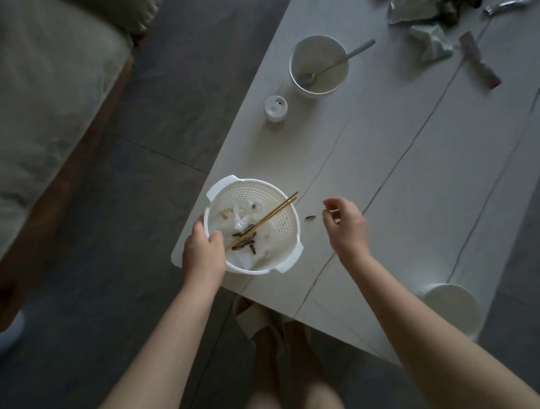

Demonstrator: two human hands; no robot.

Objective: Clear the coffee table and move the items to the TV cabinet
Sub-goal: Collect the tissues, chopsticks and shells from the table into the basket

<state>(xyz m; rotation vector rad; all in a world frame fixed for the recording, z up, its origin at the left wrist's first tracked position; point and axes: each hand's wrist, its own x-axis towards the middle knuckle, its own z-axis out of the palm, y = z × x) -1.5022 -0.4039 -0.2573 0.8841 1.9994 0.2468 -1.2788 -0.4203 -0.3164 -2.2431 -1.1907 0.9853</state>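
The left hand (203, 252) grips the white plastic colander (252, 224) rim to steady it, while the right hand (344, 223), loosely curled and empty, hovers near a dark seed (309, 217) on the table (414, 168).

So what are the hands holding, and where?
The left hand grips the white strainer basket by its near-left rim. The right hand holds nothing, hovering near a seed.

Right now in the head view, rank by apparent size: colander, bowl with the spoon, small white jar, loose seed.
1. Colander, though it sits nearest the camera, which enlarges it.
2. Bowl with the spoon.
3. Small white jar.
4. Loose seed.
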